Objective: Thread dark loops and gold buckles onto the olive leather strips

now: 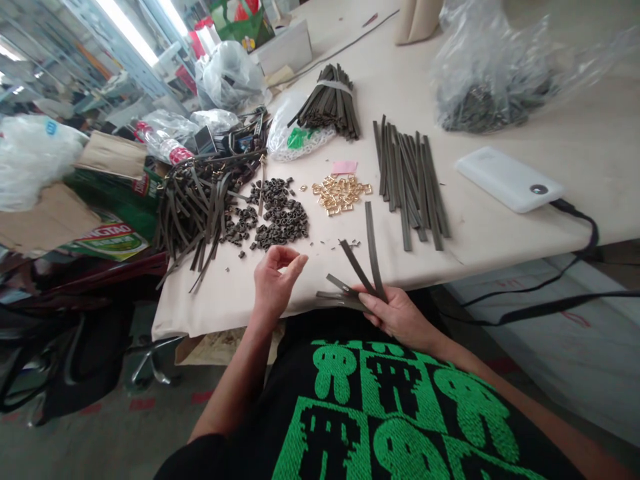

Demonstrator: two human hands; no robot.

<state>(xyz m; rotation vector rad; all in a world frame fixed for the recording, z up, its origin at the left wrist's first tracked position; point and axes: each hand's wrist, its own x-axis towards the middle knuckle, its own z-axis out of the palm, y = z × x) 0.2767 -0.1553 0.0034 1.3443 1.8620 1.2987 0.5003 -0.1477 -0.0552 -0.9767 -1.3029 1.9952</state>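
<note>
Dark strips [359, 270] fanned upward from the right hand [400, 313], whose fingers were pressed shut on their lower ends just off the near edge of the tabletop [500, 233]; the free tips lay over that edge. The left hand [273, 283] hung just beside them at the same edge, its fingers curled towards the thumb; whether they pinched anything small could not be told.

Beyond the left hand a heap of small dark loops [277, 213] was scattered, with a cluster of gold buckles [340, 193] just to its right and a pink slip [345, 167] behind those. Further right lay a row of loose straps [410, 180], side by side. A tangled pile of straps [200, 200] spread along the left edge, and a tied bundle [330, 103] sat towards the far edge. A white power bank [507, 179] rested near the right edge, its black cable [585, 227] dropping over the near edge. A clear plastic bag [490, 73] lay behind it.
</note>
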